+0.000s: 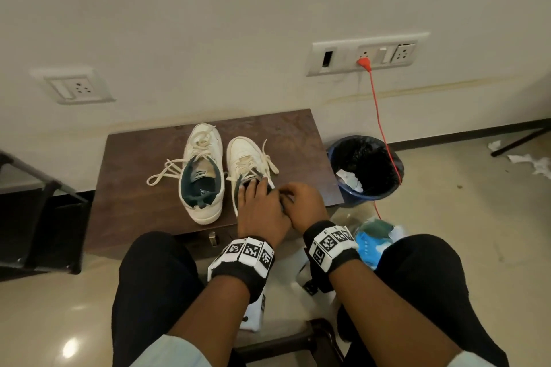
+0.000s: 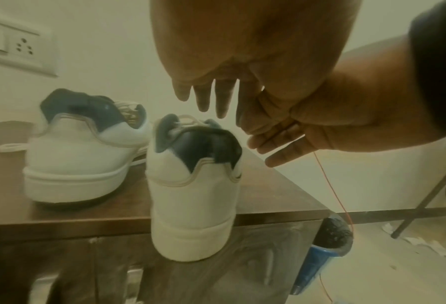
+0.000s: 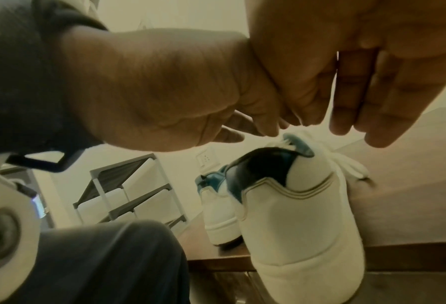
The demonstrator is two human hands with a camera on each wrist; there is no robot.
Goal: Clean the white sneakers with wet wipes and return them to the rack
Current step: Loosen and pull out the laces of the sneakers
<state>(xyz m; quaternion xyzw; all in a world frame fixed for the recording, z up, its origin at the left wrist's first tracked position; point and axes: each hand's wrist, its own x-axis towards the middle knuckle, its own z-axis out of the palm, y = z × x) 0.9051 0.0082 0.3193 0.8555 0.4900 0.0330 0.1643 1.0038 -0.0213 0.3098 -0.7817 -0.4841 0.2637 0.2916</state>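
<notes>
Both white sneakers sit on the dark wood tabletop (image 1: pixel 134 194); not yet back on the rack (image 3: pixel 128 185). Right-hand sneaker (image 2: pixel 193 195) overhangs the tabletop's near edge, the other sneaker (image 1: pixel 201 173) just left of it. Left hand (image 1: pixel 262 208) and right hand (image 1: pixel 304 202) hover over its heel, fingers loosely extended, holding nothing visible. No wipe seen. Uppers smooth, matte; collars dark; laces flat, untied. Cleaning stage unclear.

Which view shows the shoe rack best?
Right wrist: the shoe rack stands unobstructed behind the sneakers, with several shelves and its frame visible. The head view catches only a dark frame at its left edge, possibly the rack. The left wrist view does not show it.
</notes>
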